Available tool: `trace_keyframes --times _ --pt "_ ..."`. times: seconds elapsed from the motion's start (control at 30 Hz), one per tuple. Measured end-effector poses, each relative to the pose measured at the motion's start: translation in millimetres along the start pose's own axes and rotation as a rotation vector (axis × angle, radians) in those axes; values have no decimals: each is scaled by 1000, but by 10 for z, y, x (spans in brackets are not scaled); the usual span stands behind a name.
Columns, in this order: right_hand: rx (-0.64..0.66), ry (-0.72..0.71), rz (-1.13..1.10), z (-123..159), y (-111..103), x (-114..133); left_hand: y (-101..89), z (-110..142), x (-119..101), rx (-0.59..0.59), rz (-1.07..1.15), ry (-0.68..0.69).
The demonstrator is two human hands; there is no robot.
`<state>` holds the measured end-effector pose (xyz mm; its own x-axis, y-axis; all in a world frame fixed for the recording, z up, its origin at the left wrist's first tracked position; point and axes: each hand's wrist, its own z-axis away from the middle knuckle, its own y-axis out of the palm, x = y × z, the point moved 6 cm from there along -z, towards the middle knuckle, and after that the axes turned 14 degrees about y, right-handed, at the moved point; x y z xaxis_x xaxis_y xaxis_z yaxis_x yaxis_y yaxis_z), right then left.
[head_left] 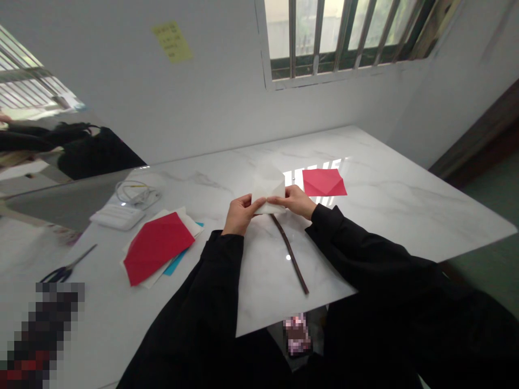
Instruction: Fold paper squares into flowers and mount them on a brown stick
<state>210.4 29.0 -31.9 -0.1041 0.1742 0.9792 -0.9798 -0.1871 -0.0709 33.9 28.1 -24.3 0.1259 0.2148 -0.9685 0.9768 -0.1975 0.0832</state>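
Note:
Between my two hands is a white sheet of paper [268, 183], folded along its lower edge and held above the marble-patterned table [389, 216]. My left hand [240, 213] pinches its lower left part, with the thumb near the middle. From the other side my right hand [299, 201] grips it, thumb pointing inward so both thumb tips nearly meet. A thin dark brown stick [291, 253] lies on the table below, its upper end hidden by the paper. Just beyond my right hand rests a creased red paper [324, 182].
To the left lies a stack of paper with a red sheet [159, 247] on top and a blue sheet [175, 265] beneath. Farther left are scissors [73, 265], a white box [117, 216] and a coiled white cable [138, 193]. A phone [297, 335] shows below the table edge.

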Motion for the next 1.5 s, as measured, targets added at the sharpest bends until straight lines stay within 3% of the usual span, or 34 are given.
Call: trace_keyframes --times 0.17,0.37,0.57,0.7,1.13,1.5 --pt "-16 -16 92 -3 -34 13 -5 5 18 16 -15 -13" --pt "71 -23 117 10 44 31 -53 -20 49 -15 -105 5" --pt "185 18 230 78 114 62 -174 -46 -14 -178 -88 39" --pt "177 -19 214 82 111 79 -238 -72 -30 -253 -46 59" --pt "148 18 89 34 70 47 -249 -91 -22 -267 -76 118" --pt "140 -19 150 65 49 84 -241 -84 -37 -264 -88 115"
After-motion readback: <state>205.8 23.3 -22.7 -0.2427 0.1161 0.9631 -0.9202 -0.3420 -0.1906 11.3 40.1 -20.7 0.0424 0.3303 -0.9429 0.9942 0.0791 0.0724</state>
